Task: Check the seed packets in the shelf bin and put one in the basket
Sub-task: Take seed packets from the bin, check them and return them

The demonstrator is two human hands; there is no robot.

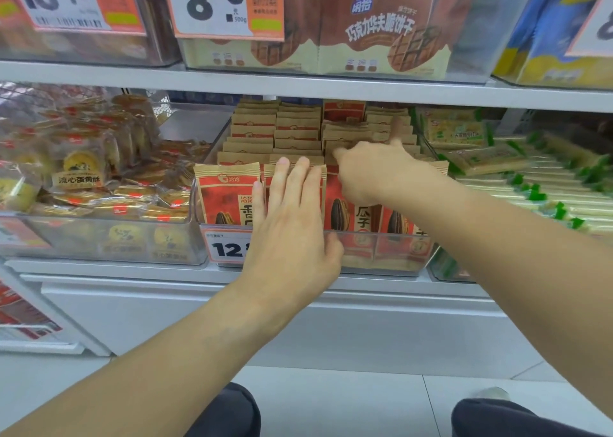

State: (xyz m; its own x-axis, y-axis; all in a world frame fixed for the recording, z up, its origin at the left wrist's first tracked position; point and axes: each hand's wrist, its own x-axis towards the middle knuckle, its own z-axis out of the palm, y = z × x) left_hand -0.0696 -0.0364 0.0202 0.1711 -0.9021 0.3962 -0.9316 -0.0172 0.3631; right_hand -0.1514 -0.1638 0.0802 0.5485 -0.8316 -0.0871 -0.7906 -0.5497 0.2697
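Observation:
Rows of red and tan sunflower seed packets stand upright in a clear shelf bin on the middle shelf. My left hand lies flat with straight fingers against the front packet of the middle row, covering part of the price tag. My right hand reaches into the right row, its fingers down among the packet tops; which packet it touches is hidden. No basket is in view.
A clear bin of yolk pastries stands to the left, green and yellow wafer packs to the right. The shelf above carries chocolate wafer boxes and price cards. White shelf base and floor lie below.

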